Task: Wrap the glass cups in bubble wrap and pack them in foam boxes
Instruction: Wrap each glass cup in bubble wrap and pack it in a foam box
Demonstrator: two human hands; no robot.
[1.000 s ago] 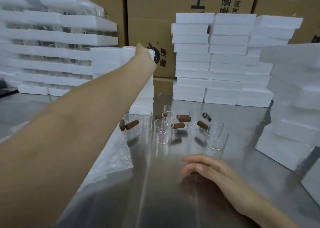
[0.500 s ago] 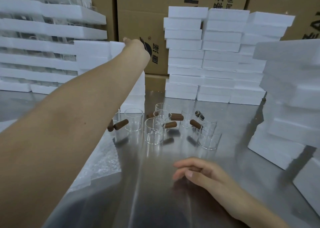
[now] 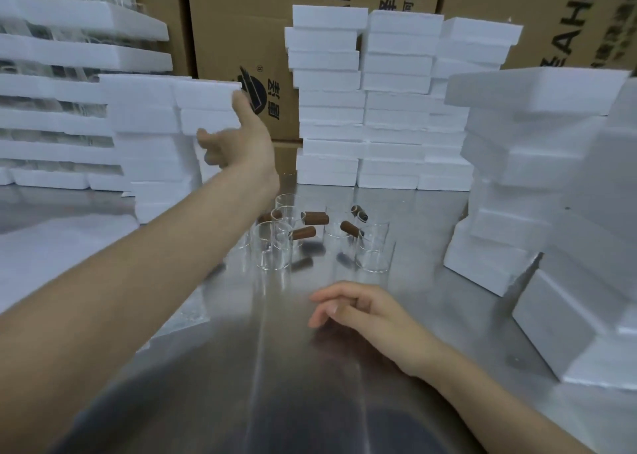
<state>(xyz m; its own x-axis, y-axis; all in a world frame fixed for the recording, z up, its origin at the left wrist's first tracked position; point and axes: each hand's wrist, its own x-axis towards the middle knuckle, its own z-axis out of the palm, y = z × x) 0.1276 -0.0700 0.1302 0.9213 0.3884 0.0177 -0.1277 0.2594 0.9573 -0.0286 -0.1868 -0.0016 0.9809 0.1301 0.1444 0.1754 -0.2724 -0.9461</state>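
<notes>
Head view: the left hand [image 3: 241,143], fingers spread, touches with its thumb the top foam box [image 3: 206,94] at far left. The box looks light and crumbly, better held by its sides. The right hand [image 3: 365,312] rests empty, loosely curled. The fragile, slippery glass cups [image 3: 272,247] stand mid-table.

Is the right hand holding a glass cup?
No: the right hand is empty, fingers loosely curled, apart from the glass cups on the table.
</notes>
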